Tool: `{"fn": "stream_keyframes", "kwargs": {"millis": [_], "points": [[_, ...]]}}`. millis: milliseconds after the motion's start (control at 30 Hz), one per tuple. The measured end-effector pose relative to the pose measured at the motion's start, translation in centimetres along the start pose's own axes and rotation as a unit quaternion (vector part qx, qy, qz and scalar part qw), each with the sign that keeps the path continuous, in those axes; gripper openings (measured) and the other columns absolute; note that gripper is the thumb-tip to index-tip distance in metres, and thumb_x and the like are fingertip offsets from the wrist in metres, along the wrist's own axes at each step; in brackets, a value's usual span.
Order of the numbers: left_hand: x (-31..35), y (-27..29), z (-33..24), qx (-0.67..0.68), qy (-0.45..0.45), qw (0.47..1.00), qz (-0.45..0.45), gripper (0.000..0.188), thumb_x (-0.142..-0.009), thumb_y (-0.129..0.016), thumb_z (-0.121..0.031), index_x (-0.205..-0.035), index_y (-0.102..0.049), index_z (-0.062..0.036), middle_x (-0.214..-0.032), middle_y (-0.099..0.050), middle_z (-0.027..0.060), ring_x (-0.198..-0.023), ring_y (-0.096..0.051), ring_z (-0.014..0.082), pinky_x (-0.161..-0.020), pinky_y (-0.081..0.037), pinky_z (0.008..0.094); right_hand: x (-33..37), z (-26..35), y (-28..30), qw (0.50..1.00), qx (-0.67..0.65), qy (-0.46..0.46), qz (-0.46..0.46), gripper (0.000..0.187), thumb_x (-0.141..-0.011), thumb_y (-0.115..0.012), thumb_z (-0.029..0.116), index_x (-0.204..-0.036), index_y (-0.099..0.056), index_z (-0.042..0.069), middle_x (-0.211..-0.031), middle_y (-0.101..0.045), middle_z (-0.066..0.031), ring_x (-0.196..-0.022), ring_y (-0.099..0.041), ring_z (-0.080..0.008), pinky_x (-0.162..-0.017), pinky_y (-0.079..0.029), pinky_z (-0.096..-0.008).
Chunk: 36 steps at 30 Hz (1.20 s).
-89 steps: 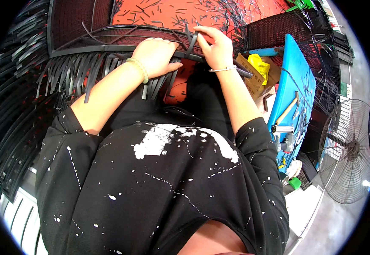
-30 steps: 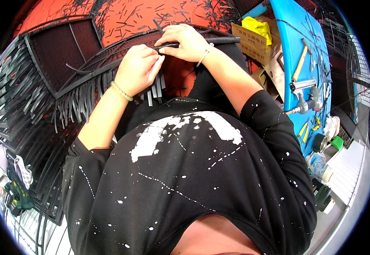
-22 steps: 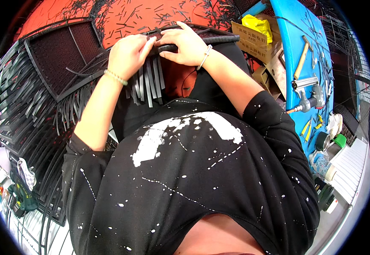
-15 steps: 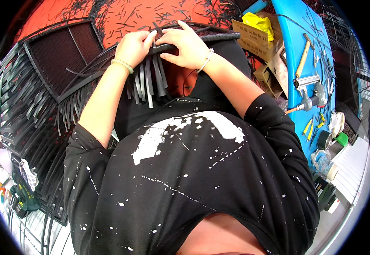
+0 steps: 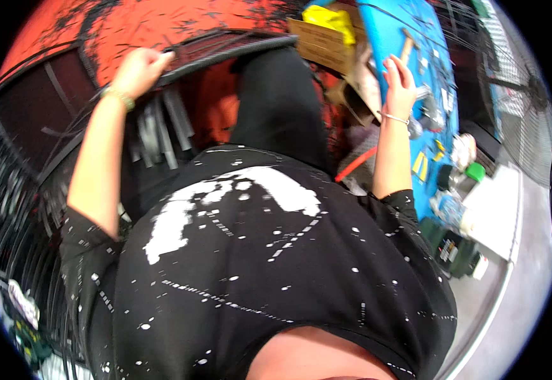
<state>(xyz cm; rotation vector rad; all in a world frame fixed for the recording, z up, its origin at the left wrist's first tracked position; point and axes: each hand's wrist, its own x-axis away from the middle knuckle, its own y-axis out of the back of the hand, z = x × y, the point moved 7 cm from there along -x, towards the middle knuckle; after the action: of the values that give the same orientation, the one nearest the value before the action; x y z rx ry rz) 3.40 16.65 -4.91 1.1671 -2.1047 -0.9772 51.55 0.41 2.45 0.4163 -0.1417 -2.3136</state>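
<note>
My left hand (image 5: 138, 73) is closed at the left end of a curved rail (image 5: 225, 57) wrapped in black strip, with the thumb laid along it. The fingers partly hide the black strip pinched there. Below the rail, flat black strips (image 5: 165, 130) hang loose over my lap. My right hand (image 5: 400, 87) is off the rail, raised by the near edge of the blue table (image 5: 377, 22), fingers stretched and a little apart. Close beside it lies a grey air tool (image 5: 429, 115), partly covered by the hand and blurred. A hammer (image 5: 407, 45) lies beyond the fingertips.
Cardboard boxes (image 5: 320, 45) with a yellow plastic bag (image 5: 329, 24) stand left of the table. A red hose (image 5: 356, 164) runs near my right forearm. Yellow-handled pliers (image 5: 420, 166) lie on the table. Dark woven frames (image 5: 44, 104) and loose strips fill the left side; scraps litter the red floor.
My right hand has let go of the strips at the rail and swung right to the blue table. My left hand stays at the rail. The whole view has shifted rightward.
</note>
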Motion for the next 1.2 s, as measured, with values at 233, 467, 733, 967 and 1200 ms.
{"fn": "stream_keyframes", "kwargs": {"millis": [233, 467, 733, 967, 1200], "points": [[0.0, -0.4, 0.4, 0.098, 0.025, 0.995, 0.018, 0.045, -0.094, -0.056, -0.035, -0.065, -0.056, -0.0011, -0.053, -0.046, -0.0025, -0.052, -0.042, 0.0058, -0.052, -0.037, 0.0271, -1.2, -9.9, 25.6, 0.911, 0.083, -0.145, -0.376, 0.033, -0.081, -0.072, 0.028, -0.096, -0.063, 0.000, -0.076, -0.062, -0.0054, -0.066, -0.056, -0.0166, -0.059, -0.048, -0.0327], [0.2, -0.3, 0.3, 0.096, 0.013, 0.995, 0.002, 0.045, -0.093, -0.056, -0.035, -0.065, -0.057, 0.0004, -0.050, -0.046, 0.0005, -0.048, -0.044, 0.0087, -0.050, -0.038, 0.0305, -2.6, -17.9, 27.5, 0.847, -0.134, -0.453, -0.243, 0.069, -0.074, -0.072, 0.057, -0.112, -0.052, 0.002, -0.102, -0.060, -0.0094, -0.092, -0.062, -0.0289, -0.081, -0.050, -0.0422], [-0.5, -0.7, 0.9, 0.041, -0.037, 0.998, -0.010, 0.047, -0.094, -0.053, -0.037, -0.067, -0.058, 0.0004, -0.050, -0.044, 0.0042, -0.049, -0.044, 0.0116, -0.053, -0.040, 0.0332, -3.3, -14.2, 23.0, 0.915, -0.172, -0.360, -0.065, 0.034, -0.085, -0.069, 0.032, -0.111, -0.060, 0.011, -0.098, -0.065, -0.0117, -0.093, -0.061, -0.0296, -0.078, -0.052, -0.0456], [-0.3, -0.6, 1.5, 0.033, -0.013, 0.999, -0.030, 0.046, -0.092, -0.055, -0.037, -0.065, -0.058, 0.0001, -0.048, -0.045, 0.0075, -0.047, -0.048, 0.0181, -0.052, -0.041, 0.0366, -4.0, -10.8, 20.5, 0.885, -0.203, -0.419, 0.001, 0.029, -0.087, -0.069, 0.026, -0.097, -0.058, 0.001, -0.083, -0.065, -0.0107, -0.080, -0.064, -0.0212, -0.077, -0.052, -0.0383], [1.1, 0.6, -0.9, 0.072, 0.059, 0.995, 0.044, 0.037, -0.085, -0.052, -0.031, -0.064, -0.065, -0.0022, -0.059, -0.061, 0.0147, -0.056, -0.060, 0.0267, -0.064, -0.048, 0.0406, 1.5, 5.2, 4.8, 0.951, 0.167, -0.172, 0.193, 0.031, -0.084, -0.070, 0.013, -0.109, -0.060, -0.001, -0.064, -0.054, -0.0025, -0.052, -0.052, -0.0127, -0.051, -0.044, -0.0266]]}}
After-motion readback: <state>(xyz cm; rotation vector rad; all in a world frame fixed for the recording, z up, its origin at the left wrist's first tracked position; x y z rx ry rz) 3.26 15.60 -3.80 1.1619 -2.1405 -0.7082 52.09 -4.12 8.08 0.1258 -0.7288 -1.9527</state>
